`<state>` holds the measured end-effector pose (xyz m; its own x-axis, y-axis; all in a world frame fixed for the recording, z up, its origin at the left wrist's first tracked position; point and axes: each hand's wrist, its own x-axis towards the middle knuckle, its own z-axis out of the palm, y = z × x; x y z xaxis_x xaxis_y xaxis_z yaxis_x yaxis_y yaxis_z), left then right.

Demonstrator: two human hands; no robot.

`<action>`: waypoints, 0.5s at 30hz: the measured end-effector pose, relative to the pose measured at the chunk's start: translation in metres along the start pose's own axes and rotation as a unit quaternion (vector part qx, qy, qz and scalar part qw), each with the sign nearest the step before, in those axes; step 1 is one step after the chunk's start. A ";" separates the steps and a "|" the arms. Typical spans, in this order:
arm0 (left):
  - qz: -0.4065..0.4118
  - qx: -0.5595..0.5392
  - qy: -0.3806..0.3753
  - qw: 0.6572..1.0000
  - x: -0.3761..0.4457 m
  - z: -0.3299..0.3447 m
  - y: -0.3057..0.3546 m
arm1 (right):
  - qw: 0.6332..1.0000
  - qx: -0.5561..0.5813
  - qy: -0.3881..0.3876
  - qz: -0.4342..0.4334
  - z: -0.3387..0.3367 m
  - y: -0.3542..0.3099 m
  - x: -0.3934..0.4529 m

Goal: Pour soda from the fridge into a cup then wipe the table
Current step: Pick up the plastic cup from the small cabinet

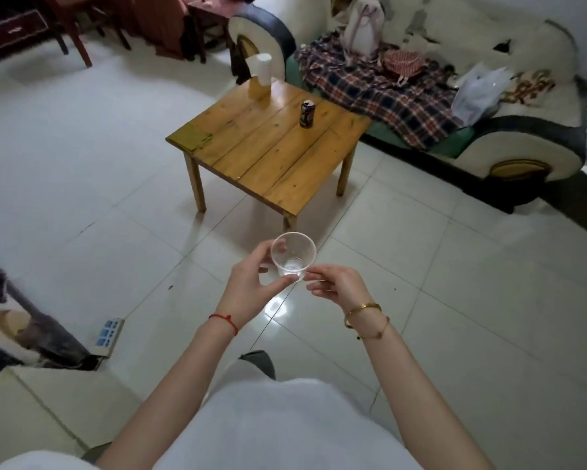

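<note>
I hold a clear plastic cup [292, 253] in front of me, above the tiled floor. My left hand [251, 286] grips its side and base with curled fingers. My right hand [336, 285] pinches the cup's lower right edge with its fingertips. Ahead stands a low wooden table [268, 154]. A dark soda can [307, 114] stands upright near the table's far right side. A white roll of paper [263, 68] stands at the table's far corner.
A sofa [489, 106] covered with a plaid blanket, bags and a plastic bag runs along the right behind the table. Dark wooden furniture [68, 32] stands at the back left. A power strip [109, 335] lies on the floor at the left.
</note>
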<state>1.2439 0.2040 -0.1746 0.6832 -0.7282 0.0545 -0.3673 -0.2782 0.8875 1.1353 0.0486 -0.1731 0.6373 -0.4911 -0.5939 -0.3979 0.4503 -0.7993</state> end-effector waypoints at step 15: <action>0.035 -0.016 -0.095 0.995 0.206 0.092 0.027 | 0.993 0.085 0.087 -0.004 -0.111 -0.097 0.126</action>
<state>1.3166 -0.0107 -0.1814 0.5243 -0.8509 0.0318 -0.3873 -0.2050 0.8989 1.1810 -0.1403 -0.1807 0.5099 -0.6099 -0.6066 -0.2675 0.5578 -0.7857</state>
